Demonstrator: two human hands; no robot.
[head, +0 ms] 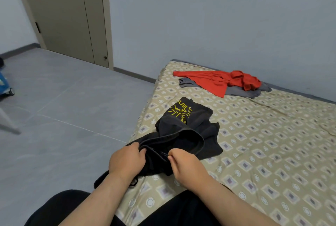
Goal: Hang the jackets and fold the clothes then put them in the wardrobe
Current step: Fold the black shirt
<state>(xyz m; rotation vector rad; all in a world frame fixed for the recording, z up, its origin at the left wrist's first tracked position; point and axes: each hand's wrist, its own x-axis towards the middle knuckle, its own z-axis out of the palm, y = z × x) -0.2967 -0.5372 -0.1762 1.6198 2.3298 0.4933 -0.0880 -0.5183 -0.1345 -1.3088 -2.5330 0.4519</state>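
Gripping a black garment (189, 133) at the near left edge of the bed (272, 144).
Pinched in curled fingers of left grip (125, 160) and right grip (183, 164), close together, with yellow-printed folds heaped just beyond and a tail hanging off the bed's left side. Open patterned sheet across the bed's right; grey floor (63, 107) off its left. Near the bed's far edge, well apart: red garment (218, 80) atop grey garment (241, 91).

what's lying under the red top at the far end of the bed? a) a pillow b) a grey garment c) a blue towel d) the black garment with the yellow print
B: a grey garment shows from beneath the red top on both sides, while the black garment lies apart and nearer, gripped by the left hand and the right hand.
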